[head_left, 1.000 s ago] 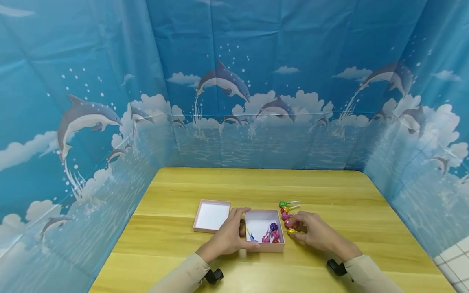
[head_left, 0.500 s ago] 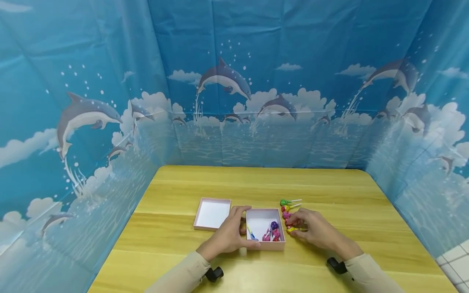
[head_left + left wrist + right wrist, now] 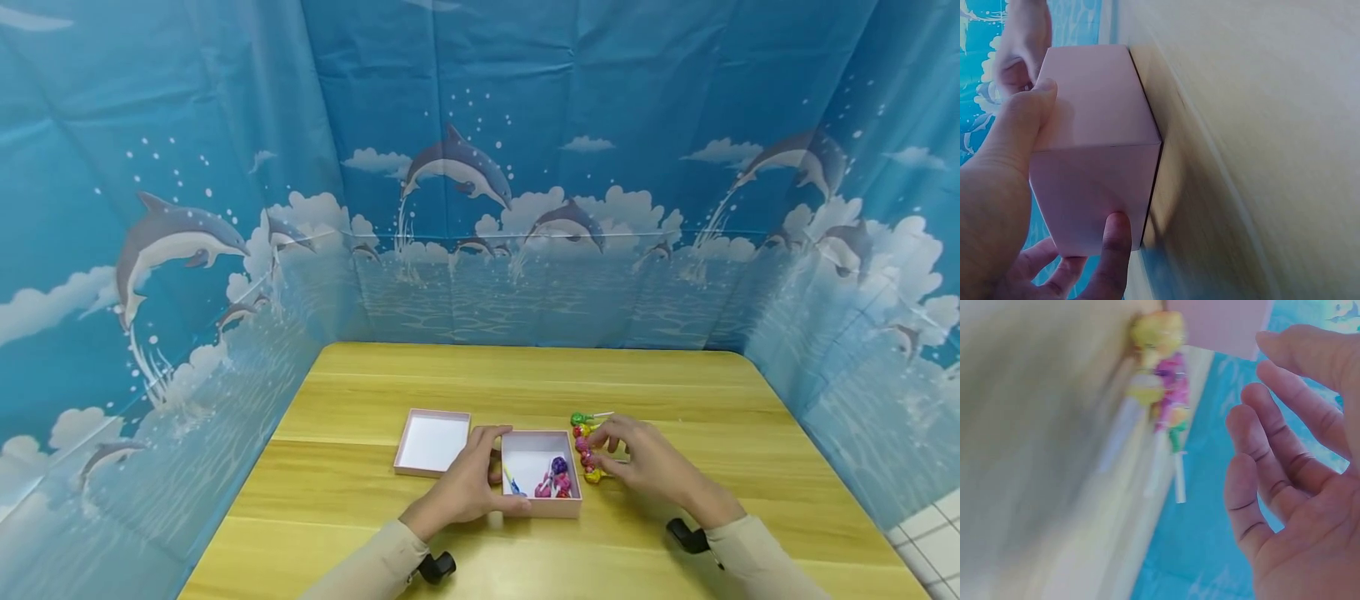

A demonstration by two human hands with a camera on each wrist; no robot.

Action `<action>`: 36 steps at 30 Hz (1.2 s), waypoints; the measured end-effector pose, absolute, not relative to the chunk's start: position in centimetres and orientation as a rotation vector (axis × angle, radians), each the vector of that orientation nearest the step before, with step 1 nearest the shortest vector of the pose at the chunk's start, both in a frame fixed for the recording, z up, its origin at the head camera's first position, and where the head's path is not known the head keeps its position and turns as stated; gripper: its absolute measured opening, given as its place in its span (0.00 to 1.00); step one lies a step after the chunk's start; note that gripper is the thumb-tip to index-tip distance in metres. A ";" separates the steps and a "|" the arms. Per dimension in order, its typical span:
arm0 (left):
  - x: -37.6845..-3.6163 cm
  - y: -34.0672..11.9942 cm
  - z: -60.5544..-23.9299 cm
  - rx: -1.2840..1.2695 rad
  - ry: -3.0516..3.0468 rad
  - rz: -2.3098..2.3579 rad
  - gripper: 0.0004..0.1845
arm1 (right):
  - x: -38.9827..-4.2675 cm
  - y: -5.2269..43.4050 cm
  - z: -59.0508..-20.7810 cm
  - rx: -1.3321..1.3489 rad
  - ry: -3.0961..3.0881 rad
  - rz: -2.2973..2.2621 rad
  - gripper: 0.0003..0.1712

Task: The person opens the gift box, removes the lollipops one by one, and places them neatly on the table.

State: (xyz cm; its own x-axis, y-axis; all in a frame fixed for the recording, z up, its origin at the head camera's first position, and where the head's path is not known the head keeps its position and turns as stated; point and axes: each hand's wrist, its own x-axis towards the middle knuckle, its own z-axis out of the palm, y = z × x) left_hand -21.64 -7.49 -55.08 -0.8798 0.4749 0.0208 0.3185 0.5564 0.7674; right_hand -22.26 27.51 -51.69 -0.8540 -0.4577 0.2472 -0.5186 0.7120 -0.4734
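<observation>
My left hand (image 3: 465, 483) grips a pink open-topped box (image 3: 542, 507), thumb along the front wall and fingers around the left side. Inside the box lie a purple lollipop (image 3: 558, 465), several pink and red ones, and a blue-wrapped one (image 3: 513, 485) with a yellow stick. To its right, a column of wrapped lollipops runs from a green one (image 3: 577, 418) down to a yellow one (image 3: 593, 476), sticks pointing right. Above this column hovers my right hand (image 3: 648, 462), fingers loosely bent and apart, nothing between them. The right wrist view shows the yellow lollipop (image 3: 1159, 334) nearest.
A pink square lid (image 3: 433, 442), white inside, lies on the yellow wooden table (image 3: 360, 533) to the left of the box. Blue dolphin-print curtains (image 3: 480, 292) close in the table at the back and sides.
The right hand has lifted off the yellow lollipop and shifted slightly toward the far end of the column, its fingers spreading. The left hand stays on the box.
</observation>
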 end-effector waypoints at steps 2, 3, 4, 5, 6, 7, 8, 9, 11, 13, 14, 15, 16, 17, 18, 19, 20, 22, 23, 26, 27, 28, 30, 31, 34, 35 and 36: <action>-21.6 -7.5 -55.1 0.680 2.607 1.214 0.65 | -22.2 27.2 -51.1 0.828 -2.784 0.829 0.07; -21.5 -7.5 -55.1 0.686 2.608 1.210 0.65 | -22.3 27.0 -50.8 0.847 -2.776 0.835 0.07; -21.5 -7.5 -55.0 0.686 2.616 1.199 0.66 | -22.3 26.8 -50.5 0.867 -2.771 0.835 0.08; -21.5 -7.6 -55.0 0.686 2.621 1.193 0.66 | -22.4 26.5 -50.2 0.890 -2.765 0.830 0.08; -21.5 -7.6 -54.9 0.685 2.625 1.189 0.66 | -22.5 26.2 -49.9 0.916 -2.757 0.827 0.08; -21.4 -7.6 -54.9 0.685 2.625 1.191 0.66 | -22.6 26.0 -49.6 0.936 -2.756 0.825 0.09; -21.4 -7.6 -54.8 0.685 2.623 1.193 0.66 | -22.8 25.7 -49.3 0.953 -2.756 0.823 0.09; -21.4 -7.6 -54.7 0.687 2.616 1.197 0.66 | -22.9 25.5 -49.0 0.967 -2.756 0.820 0.09; -21.5 -7.5 -54.7 0.690 2.606 1.200 0.67 | -23.1 25.0 -48.6 0.996 -2.760 0.795 0.10; -21.5 -7.5 -54.6 0.702 2.601 1.199 0.67 | -23.2 24.5 -48.2 1.023 -2.768 0.772 0.11; -21.5 -7.4 -54.6 0.709 2.604 1.192 0.67 | -23.3 24.3 -48.1 1.040 -2.768 0.761 0.11; -21.5 -7.4 -54.6 0.715 2.608 1.185 0.67 | -23.3 24.0 -47.9 1.057 -2.772 0.752 0.11; -21.5 -7.4 -54.6 0.720 2.613 1.180 0.67 | -23.4 23.7 -47.8 1.075 -2.778 0.743 0.11; -21.5 -7.4 -54.6 0.725 2.616 1.176 0.67 | -23.5 23.5 -47.6 1.092 -2.789 0.735 0.12; -21.6 -7.4 -54.5 0.730 2.614 1.178 0.67 | -23.5 23.2 -47.5 1.106 -2.803 0.734 0.12; -21.5 -7.4 -54.5 0.732 2.613 1.179 0.67 | -23.6 23.0 -47.3 1.122 -2.820 0.734 0.13; -21.5 -7.5 -54.5 0.728 2.605 1.183 0.67 | -23.7 22.7 -47.2 1.140 -2.835 0.734 0.13; -21.5 -7.6 -54.6 0.733 2.590 1.197 0.68 | -23.9 22.2 -47.0 1.173 -2.870 0.735 0.14; -21.6 -7.7 -54.7 0.737 2.584 1.202 0.68 | -24.0 21.9 -46.9 1.197 -2.878 0.731 0.14; -21.6 -8.0 -54.9 0.751 2.561 1.214 0.69 | -24.3 21.3 -46.7 1.272 -2.889 0.714 0.14; -21.7 -8.1 -54.9 0.755 2.546 1.229 0.70 | -24.4 21.1 -46.6 1.294 -2.894 0.703 0.13; -21.7 -8.2 -54.9 0.754 2.532 1.239 0.70 | -24.5 20.9 -46.5 1.324 -2.893 0.696 0.14; -21.9 -8.3 -54.8 0.742 2.500 1.263 0.70 | -24.6 20.5 -46.3 1.367 -2.914 0.687 0.14; -22.0 -8.4 -54.8 0.735 2.486 1.276 0.70 | -24.8 20.3 -46.2 1.383 -2.929 0.681 0.15; -22.2 -8.7 -54.9 0.720 2.452 1.302 0.68 | -25.0 19.6 -46.0 1.460 -2.956 0.663 0.18; -22.3 -8.8 -54.9 0.719 2.444 1.308 0.68 | -25.1 19.3 -46.0 1.486 -2.964 0.650 0.19; -22.3 -8.8 -54.9 0.722 2.443 1.307 0.67 | -25.2 19.1 -46.0 1.517 -2.968 0.645 0.19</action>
State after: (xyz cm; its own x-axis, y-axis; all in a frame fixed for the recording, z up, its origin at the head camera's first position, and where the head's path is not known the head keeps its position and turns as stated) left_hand -22.30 -8.82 -54.89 -0.8369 0.5473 -0.0089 0.2964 0.4668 0.8332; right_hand -25.19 19.09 -45.95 -0.5753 -0.8163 -0.0525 -0.7210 0.5364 -0.4388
